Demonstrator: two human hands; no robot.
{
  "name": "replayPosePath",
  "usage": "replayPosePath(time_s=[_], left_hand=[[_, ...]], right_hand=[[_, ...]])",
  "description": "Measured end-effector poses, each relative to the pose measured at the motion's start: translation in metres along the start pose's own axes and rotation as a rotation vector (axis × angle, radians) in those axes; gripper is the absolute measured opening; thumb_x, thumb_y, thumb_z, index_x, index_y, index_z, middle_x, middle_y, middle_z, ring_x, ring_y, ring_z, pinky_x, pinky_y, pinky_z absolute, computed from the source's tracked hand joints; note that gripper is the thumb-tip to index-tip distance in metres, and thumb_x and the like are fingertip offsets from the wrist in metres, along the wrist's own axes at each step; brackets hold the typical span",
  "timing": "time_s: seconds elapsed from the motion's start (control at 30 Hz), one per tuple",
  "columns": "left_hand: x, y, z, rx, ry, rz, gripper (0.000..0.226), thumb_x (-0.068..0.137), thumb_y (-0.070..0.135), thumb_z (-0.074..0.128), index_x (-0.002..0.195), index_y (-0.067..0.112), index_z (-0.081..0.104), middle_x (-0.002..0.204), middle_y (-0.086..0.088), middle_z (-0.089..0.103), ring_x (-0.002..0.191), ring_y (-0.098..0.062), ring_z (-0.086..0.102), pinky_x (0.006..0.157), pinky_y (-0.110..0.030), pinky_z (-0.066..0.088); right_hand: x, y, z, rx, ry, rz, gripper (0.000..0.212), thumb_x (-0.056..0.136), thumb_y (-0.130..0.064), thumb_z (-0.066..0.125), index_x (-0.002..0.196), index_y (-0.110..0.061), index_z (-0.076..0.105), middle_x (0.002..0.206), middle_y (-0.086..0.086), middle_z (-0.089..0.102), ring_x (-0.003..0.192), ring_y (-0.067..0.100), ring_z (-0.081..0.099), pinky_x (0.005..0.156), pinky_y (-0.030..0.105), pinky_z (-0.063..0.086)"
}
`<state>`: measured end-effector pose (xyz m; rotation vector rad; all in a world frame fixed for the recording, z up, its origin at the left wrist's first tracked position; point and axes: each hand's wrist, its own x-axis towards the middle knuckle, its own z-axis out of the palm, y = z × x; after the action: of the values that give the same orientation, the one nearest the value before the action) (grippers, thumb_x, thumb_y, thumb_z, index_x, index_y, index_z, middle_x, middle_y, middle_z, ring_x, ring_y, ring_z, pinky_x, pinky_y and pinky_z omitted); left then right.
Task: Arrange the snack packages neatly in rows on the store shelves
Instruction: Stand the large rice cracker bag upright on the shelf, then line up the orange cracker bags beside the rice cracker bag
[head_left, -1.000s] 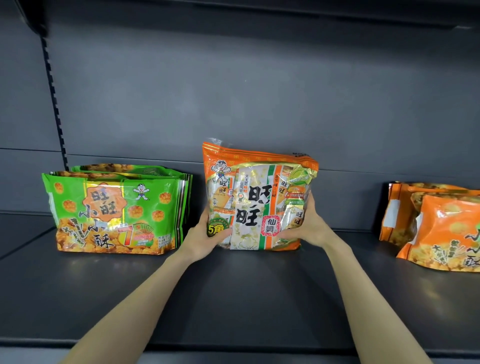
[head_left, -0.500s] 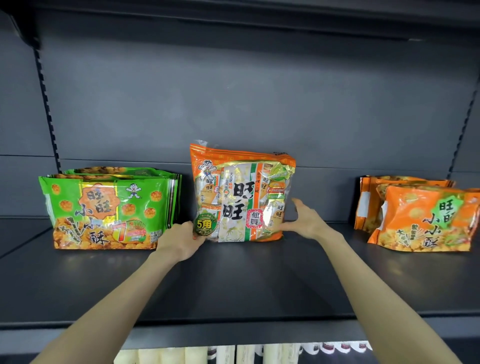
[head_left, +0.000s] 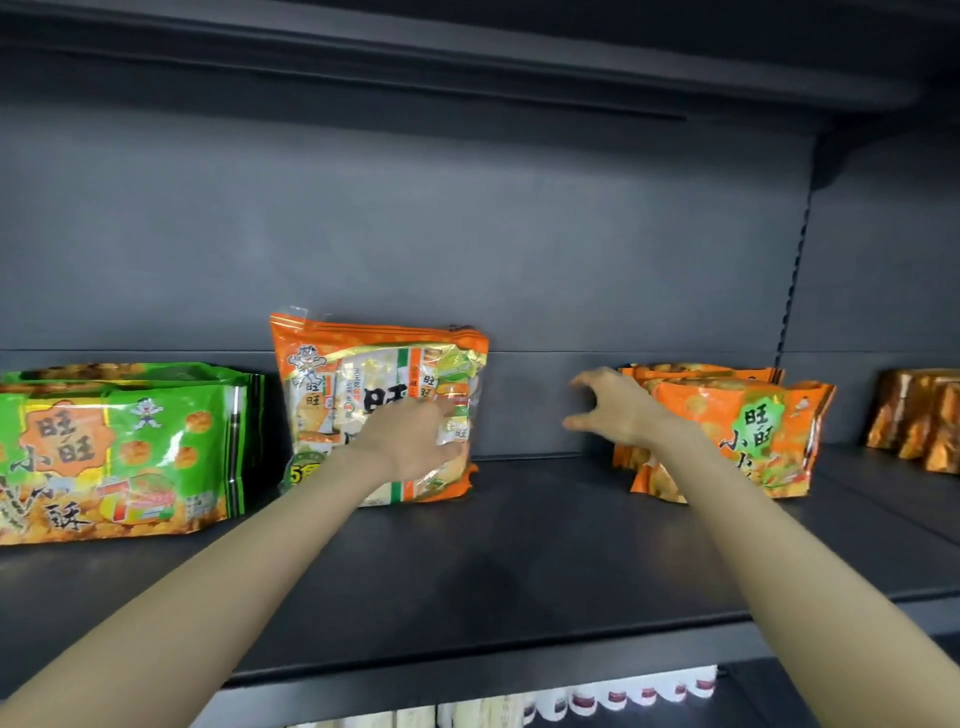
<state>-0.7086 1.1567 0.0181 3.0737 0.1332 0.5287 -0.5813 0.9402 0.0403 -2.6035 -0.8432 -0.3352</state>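
Observation:
An orange and white rice-cracker bag (head_left: 363, 374) stands upright at the back of the dark shelf (head_left: 519, 561). My left hand (head_left: 415, 441) lies flat against its front, fingers spread, holding nothing. My right hand (head_left: 615, 408) hovers in the gap to the right of that bag, fingers apart and curled, just left of the orange snack bags (head_left: 748, 431). Those orange bags stand in a short row, one behind another. A row of green snack bags (head_left: 114, 447) stands at the left.
Brown-gold packages (head_left: 919, 421) sit at the far right of the shelf. A shelf panel hangs overhead. White packages (head_left: 623, 699) show on the shelf below. Bare shelf lies between the middle bag and the orange bags, and along the front edge.
Both hands let go of the orange and white bag's sides. My left hand moved onto its front; my right hand swung right toward the orange bags. The view shifted right.

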Motion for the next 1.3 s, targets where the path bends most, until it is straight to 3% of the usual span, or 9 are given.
replayPosePath(time_s=[0.27,0.67,0.83,0.9,1.0,1.07,1.17,1.23,1.3], left_hand=[[0.055,0.111,0.015,-0.030,0.076,0.016,0.058,0.090,0.048,0.051,0.138,0.020,0.038,0.138,-0.007,0.049,0.125,-0.029,0.047,0.101,-0.040,0.038],[0.107,0.231,0.075,-0.268,0.027,-0.091,0.082,0.079,0.058,0.061,0.144,0.020,0.027,0.145,-0.005,0.040,0.131,-0.026,0.042,0.101,-0.043,0.042],[0.131,0.245,0.092,-0.578,0.040,-0.141,0.104,0.065,0.061,0.073,0.144,0.024,0.017,0.146,0.002,0.037,0.133,-0.025,0.039,0.103,-0.051,0.041],[0.139,0.249,0.101,-0.741,0.077,-0.178,0.122,0.060,0.059,0.078,0.148,0.025,0.001,0.150,0.001,0.032,0.137,-0.024,0.035,0.105,-0.053,0.039],[0.152,0.256,0.116,-0.948,0.129,-0.238,0.138,0.061,0.040,0.084,0.145,0.024,-0.024,0.156,0.001,0.021,0.140,-0.023,0.029,0.111,-0.049,0.032],[0.159,0.256,0.128,-1.037,0.115,-0.240,0.142,0.060,0.031,0.086,0.142,0.025,-0.030,0.155,0.003,0.021,0.139,-0.022,0.031,0.112,-0.045,0.031],[0.170,0.249,0.145,-1.093,0.079,-0.242,0.140,0.056,0.033,0.087,0.146,0.029,-0.020,0.149,0.005,0.031,0.134,-0.020,0.039,0.109,-0.042,0.037],[0.177,0.245,0.153,-1.115,0.035,-0.232,0.126,0.059,0.031,0.086,0.148,0.029,-0.003,0.142,0.007,0.040,0.127,-0.016,0.045,0.101,-0.036,0.041],[0.183,0.242,0.156,-1.135,-0.017,-0.211,0.112,0.060,0.033,0.084,0.146,0.030,0.011,0.134,0.008,0.047,0.122,-0.014,0.049,0.093,-0.029,0.044]], right_hand=[[-0.021,0.097,-0.064,-0.080,0.072,-0.058,0.055,0.083,-0.028,0.069,0.132,-0.010,0.050,0.138,0.012,0.047,0.127,0.029,0.044,0.102,0.037,0.038],[-0.030,0.244,-0.094,-0.070,0.043,-0.052,0.059,0.085,-0.031,0.066,0.138,-0.017,0.045,0.144,0.009,0.038,0.129,0.027,0.041,0.103,0.036,0.038],[-0.024,0.286,-0.095,-0.004,0.117,0.054,0.084,0.076,-0.043,0.073,0.144,-0.017,0.032,0.148,0.007,0.030,0.135,0.031,0.024,0.106,0.046,0.033],[-0.022,0.300,-0.091,0.056,0.143,0.083,0.098,0.071,-0.046,0.076,0.148,-0.016,0.022,0.153,0.007,0.021,0.139,0.031,0.016,0.110,0.045,0.027],[-0.015,0.319,-0.083,0.217,0.163,0.152,0.122,0.062,-0.048,0.082,0.151,-0.018,0.004,0.158,0.006,0.005,0.144,0.031,0.004,0.115,0.047,0.016],[-0.009,0.333,-0.075,0.380,0.148,0.209,0.143,0.048,-0.052,0.087,0.150,-0.021,-0.008,0.158,0.004,0.006,0.145,0.029,0.010,0.116,0.051,0.021],[0.002,0.354,-0.060,0.635,0.098,0.271,0.159,0.037,-0.051,0.091,0.145,-0.027,-0.023,0.148,0.001,0.033,0.133,0.020,0.041,0.110,0.048,0.035],[0.006,0.359,-0.053,0.750,0.064,0.270,0.143,0.059,-0.027,0.088,0.144,-0.021,-0.027,0.131,-0.007,0.043,0.121,0.011,0.046,0.107,0.039,0.035],[0.012,0.362,-0.047,0.787,0.039,0.262,0.129,0.063,-0.024,0.084,0.147,-0.018,-0.014,0.127,-0.008,0.046,0.119,0.012,0.048,0.101,0.038,0.040]])
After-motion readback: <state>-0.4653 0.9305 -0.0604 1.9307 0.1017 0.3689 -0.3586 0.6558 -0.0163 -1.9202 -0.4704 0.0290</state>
